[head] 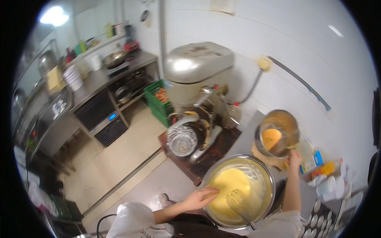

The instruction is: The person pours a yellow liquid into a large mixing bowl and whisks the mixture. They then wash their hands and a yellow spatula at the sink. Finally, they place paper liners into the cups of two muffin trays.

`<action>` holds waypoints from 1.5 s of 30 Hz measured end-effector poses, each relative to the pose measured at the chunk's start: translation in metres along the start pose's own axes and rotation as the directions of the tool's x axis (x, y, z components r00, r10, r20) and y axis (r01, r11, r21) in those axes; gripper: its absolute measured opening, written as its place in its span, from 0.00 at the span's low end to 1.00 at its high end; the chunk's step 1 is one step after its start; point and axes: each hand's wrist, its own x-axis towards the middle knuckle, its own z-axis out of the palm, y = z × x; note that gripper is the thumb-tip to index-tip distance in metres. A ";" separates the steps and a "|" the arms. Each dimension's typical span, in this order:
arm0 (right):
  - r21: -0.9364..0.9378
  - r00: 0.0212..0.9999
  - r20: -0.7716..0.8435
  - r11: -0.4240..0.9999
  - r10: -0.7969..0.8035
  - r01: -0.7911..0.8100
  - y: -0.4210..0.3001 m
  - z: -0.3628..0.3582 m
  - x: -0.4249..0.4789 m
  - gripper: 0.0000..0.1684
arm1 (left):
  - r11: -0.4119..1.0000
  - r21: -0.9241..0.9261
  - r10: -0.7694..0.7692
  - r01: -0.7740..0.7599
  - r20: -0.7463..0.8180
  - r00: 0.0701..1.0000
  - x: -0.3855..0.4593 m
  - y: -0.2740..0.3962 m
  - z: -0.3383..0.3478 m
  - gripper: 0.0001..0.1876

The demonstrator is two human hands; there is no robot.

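Note:
In my right hand (293, 159) is the rim of a steel mixing bowl (282, 131). That bowl is tilted, with a pool of orange mixture (271, 138) inside and residue on its wall. Below it stands a large steel bowl (272, 187) holding pale yellow batter (232, 181) with whitish streaks. A wire balloon whisk (238, 203) rests in the batter, its handle leaning over the near rim. My left hand (199, 197) reaches over the large bowl's left rim, fingers extended and somewhat apart, holding nothing. Whether its palm touches the rim cannot be made out.
A large stand mixer (198, 65) with a wire whisk head (182, 141) stands just beyond the large bowl. A green crate of eggs (159, 102) sits behind it. Tubs (326, 186) and packets (323, 170) line the wall at right. A steel counter (89, 89) runs along the left.

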 end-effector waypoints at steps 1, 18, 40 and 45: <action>-0.007 1.000 -0.026 1.000 -0.013 0.013 -0.018 0.003 -0.012 0.04 | 0.988 -0.131 -0.087 0.086 -0.006 0.996 -0.001 0.012 -0.011 0.18; -0.055 0.616 0.701 0.888 0.360 -0.457 -0.028 0.364 -0.398 0.03 | -0.100 -0.842 -0.716 -0.530 -0.309 0.626 -0.279 -0.093 -0.370 0.24; -0.277 -0.440 0.891 0.901 0.111 -0.333 -0.141 1.218 -0.993 0.01 | 0.326 0.308 -0.561 -0.894 -0.699 -0.444 -0.683 -0.086 -0.729 0.18; -0.285 -0.401 0.908 0.878 0.119 -0.385 -0.134 1.321 -1.175 0.05 | 0.271 0.395 -0.570 -0.878 -0.669 -0.477 -0.770 -0.110 -0.788 0.18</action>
